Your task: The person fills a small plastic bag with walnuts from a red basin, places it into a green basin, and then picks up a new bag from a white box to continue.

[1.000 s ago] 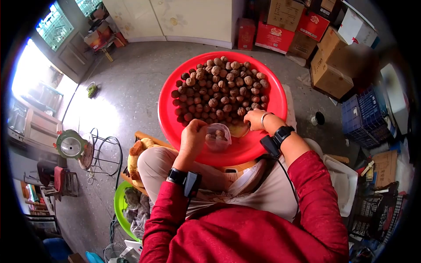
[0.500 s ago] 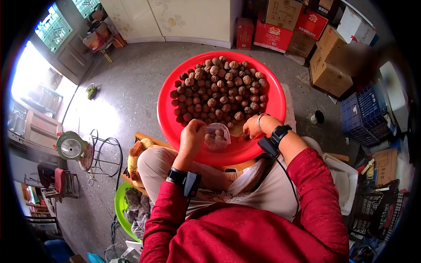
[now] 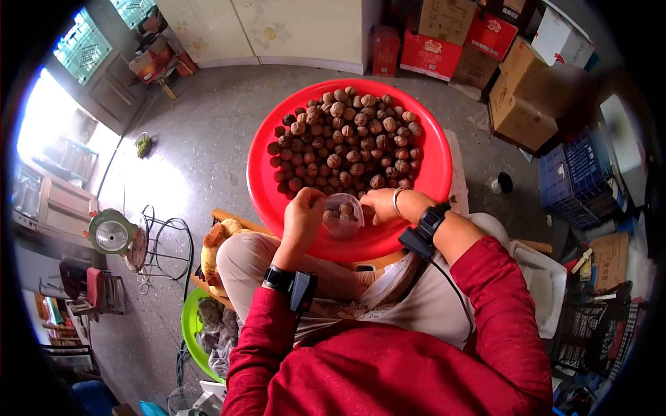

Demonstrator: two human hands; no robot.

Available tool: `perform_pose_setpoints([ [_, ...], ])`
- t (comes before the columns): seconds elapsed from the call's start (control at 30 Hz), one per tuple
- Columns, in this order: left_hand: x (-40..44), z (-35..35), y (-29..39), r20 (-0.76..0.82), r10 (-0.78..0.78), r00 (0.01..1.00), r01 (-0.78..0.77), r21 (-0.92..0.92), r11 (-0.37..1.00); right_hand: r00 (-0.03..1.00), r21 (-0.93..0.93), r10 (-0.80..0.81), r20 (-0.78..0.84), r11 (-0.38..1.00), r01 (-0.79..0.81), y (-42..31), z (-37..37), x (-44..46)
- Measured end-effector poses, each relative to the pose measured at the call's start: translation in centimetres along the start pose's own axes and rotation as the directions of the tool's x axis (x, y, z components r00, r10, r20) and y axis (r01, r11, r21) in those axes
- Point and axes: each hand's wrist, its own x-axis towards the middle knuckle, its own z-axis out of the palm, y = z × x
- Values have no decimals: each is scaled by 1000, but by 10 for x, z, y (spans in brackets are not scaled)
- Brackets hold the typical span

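A wide red basin (image 3: pixel 263 166) holds a heap of brown walnuts (image 3: pixel 347 139). My left hand (image 3: pixel 304 211) is closed on the rim of a clear plastic bag (image 3: pixel 343 225) at the basin's near side; several walnuts show through the clear plastic. Just right of the bag's mouth is my right hand (image 3: pixel 383 206), its fingers bent together and pointing down. Whatever those fingers hold, if anything, is hidden under the hand.
Cardboard boxes (image 3: pixel 522 114) and blue crates (image 3: pixel 576 180) stand at the right. A green basin (image 3: pixel 191 333) with grey bags and a stuffed toy (image 3: pixel 214 256) are at the left of my legs. A white tray (image 3: pixel 548 284) lies right.
My right hand has moved left from the basin's right part to beside the clear bag. A walnut seen by its fingers half a second ago no longer shows. My left hand has stayed in place.
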Motion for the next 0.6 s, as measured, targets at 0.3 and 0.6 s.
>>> perform_pose_setpoints([
  [0.3, 1, 4, -4, -79, 37, 996, -39, -25, 999, 966, -86, 11, -258, 996, -34, -4, -8, 17],
  [0.6, 3, 4, -9, -77, -21, 997, 15, -70, 997, 989, -220, 64, -130, 971, -91, -42, -20, 6],
])
